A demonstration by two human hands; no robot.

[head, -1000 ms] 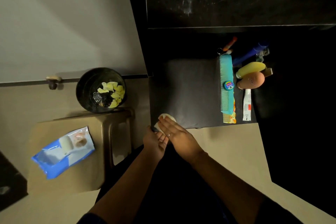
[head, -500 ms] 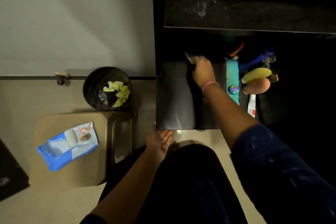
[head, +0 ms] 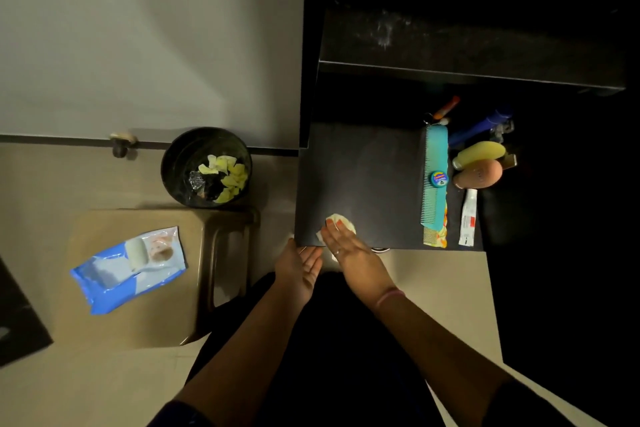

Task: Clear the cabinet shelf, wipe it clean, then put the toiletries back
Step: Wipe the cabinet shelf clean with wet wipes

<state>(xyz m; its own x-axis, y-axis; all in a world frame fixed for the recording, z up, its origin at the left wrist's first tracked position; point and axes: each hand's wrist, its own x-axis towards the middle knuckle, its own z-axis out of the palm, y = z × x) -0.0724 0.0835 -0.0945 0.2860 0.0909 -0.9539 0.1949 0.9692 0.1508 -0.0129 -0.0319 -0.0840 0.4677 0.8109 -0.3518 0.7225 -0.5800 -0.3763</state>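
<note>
- Up close, the shelf point(head: 363, 180) is a flat, dark, matte board with a faint sheen, its left part bare.
- Toiletries crowd its right side: a long teal comb point(head: 434, 177) with fine teeth, a small round blue tin point(head: 440, 178) lying on it, a white tube point(head: 468, 218), a yellow bottle point(head: 479, 153) and a smooth, egg-shaped tan bottle point(head: 479, 176).
- A crumpled, pale wipe point(head: 341, 221) lies at the near left corner of the shelf, under the fingertips of the right hand point(head: 349, 250), which presses it flat with straight fingers.
- Just left of that, the left hand point(head: 300, 269) is held palm-up and relaxed below the shelf's near edge, grasping nothing.
- Half a second ago the right hand was reaching to the far end of the shelf beside the comb; it has since drawn the wipe back to the near edge, while the left hand has stayed put.
- On the floor to the left, a round black bin point(head: 206, 166) holds yellowish scraps.
- Near it, a glossy blue wipes packet point(head: 128, 269) lies on a smooth beige stool point(head: 138, 308).
</note>
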